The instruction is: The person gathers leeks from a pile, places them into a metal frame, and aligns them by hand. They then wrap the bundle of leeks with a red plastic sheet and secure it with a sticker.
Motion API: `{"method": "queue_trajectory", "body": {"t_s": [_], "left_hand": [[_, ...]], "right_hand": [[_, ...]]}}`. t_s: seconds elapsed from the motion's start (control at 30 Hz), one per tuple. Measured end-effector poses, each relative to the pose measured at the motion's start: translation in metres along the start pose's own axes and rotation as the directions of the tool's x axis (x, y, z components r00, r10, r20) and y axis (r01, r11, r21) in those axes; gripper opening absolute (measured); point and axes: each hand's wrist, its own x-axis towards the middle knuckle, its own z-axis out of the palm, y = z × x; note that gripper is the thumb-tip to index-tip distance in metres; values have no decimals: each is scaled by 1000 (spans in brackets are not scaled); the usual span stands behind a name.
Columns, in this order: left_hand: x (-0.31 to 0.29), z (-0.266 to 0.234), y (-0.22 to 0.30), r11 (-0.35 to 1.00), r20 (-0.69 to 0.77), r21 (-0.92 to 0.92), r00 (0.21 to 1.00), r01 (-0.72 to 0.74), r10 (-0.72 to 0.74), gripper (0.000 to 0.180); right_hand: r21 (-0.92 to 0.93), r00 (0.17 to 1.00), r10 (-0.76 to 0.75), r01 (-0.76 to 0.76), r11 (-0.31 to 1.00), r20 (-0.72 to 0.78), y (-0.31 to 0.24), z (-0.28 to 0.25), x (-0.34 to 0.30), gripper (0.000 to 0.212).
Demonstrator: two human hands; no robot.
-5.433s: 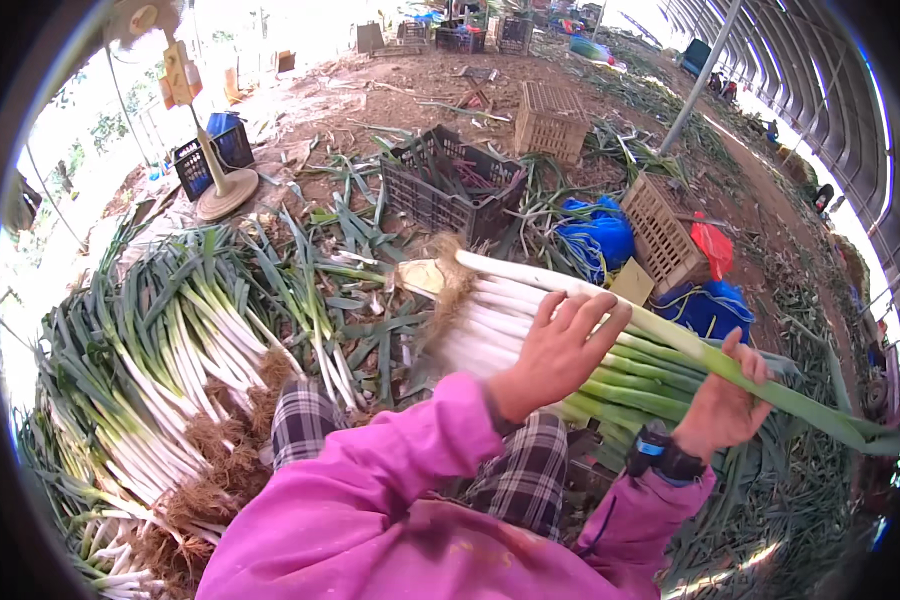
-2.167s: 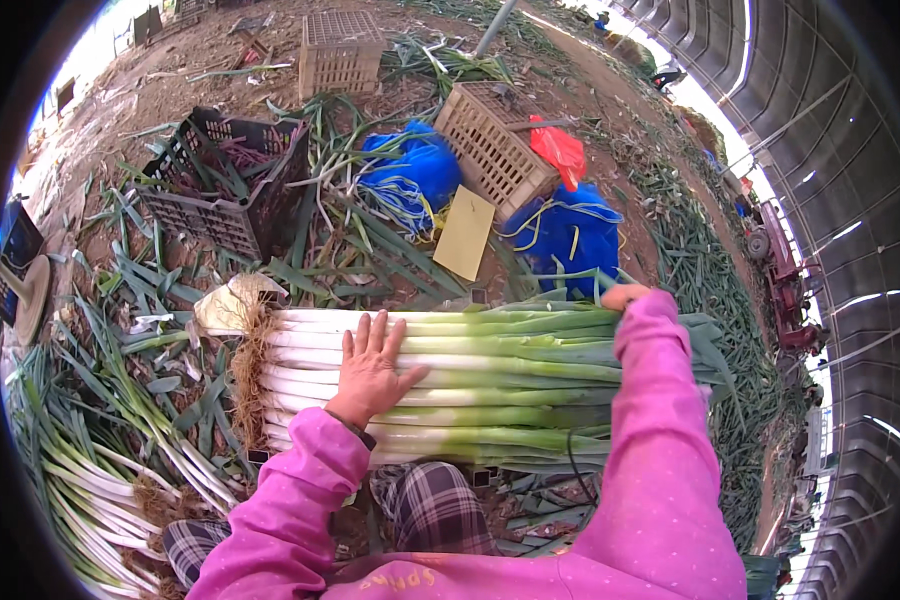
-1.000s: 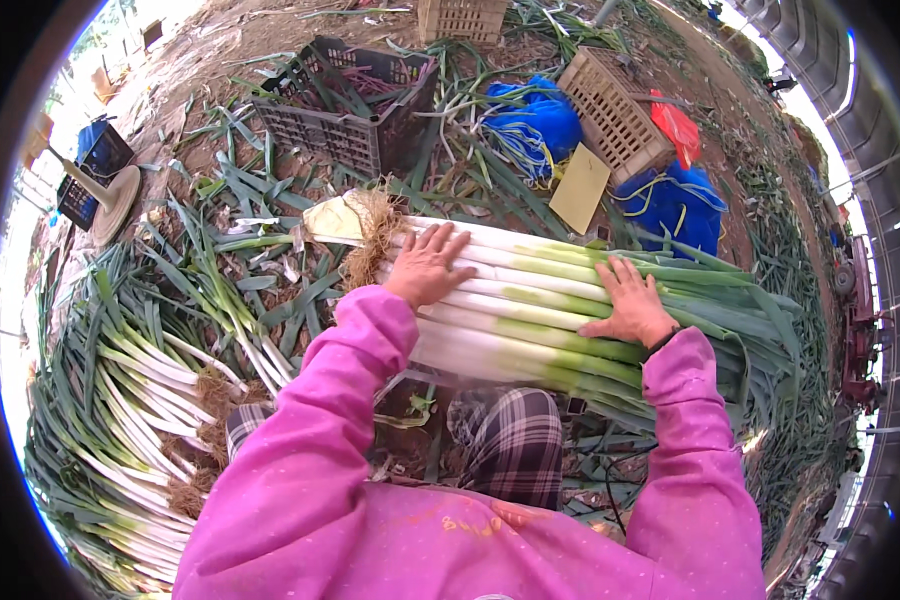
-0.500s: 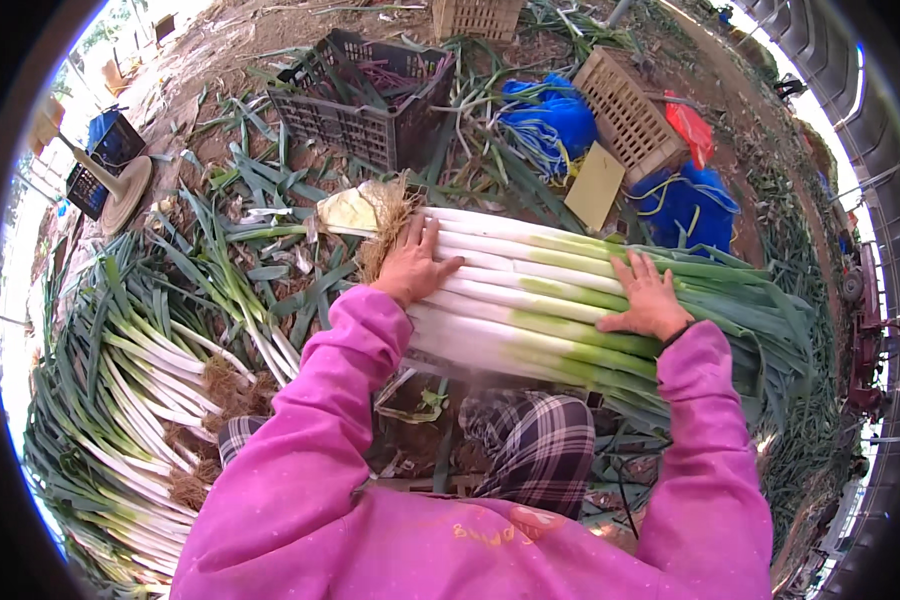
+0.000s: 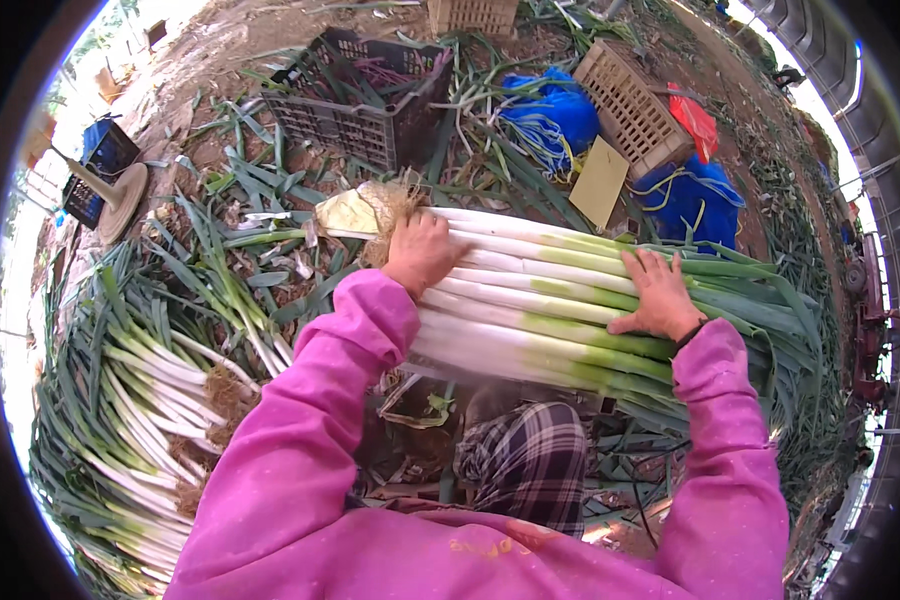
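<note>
In front of me lies a row of leeks, side by side, white stems to the left and green leaves to the right. My left hand curls its fingers over the far stems near the hairy roots, thumb pointing right. Its grip is partly hidden by the back of the hand. My right hand rests on top where the stems turn green, fingers spread. Just beyond my left hand is a pale yellowish piece beside the roots; its kind is unclear.
A heap of leeks spreads over the ground at my left. Beyond stand a black crate with cut leaves and a tan crate. Blue mesh bags, a yellowish board and a red bag lie at the far right.
My left hand has shifted slightly right and its fingers, spread before, are now curled over the far stems. My right hand stays spread on the leeks.
</note>
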Motion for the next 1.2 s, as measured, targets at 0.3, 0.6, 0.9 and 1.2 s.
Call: {"method": "queue_trajectory", "body": {"t_s": [0.3, 0.6, 0.9, 1.2], "left_hand": [[49, 35, -18, 911, -196, -291, 950, -292, 242, 50], [50, 45, -22, 936, -84, -257, 970, -241, 227, 51], [51, 48, -23, 940, -67, -250, 972, -233, 224, 52], [52, 59, -28, 899, -123, -357, 967, -252, 223, 54]], "right_hand": [[103, 990, -140, 142, 985, -30, 0, -12, 11, 131], [158, 991, -44, 24, 987, 123, -11, 7, 19, 143], [210, 971, -103, 57, 976, 215, -13, 10, 22, 139], [149, 959, -61, 20, 989, 276, -22, 11, 23, 140]]}}
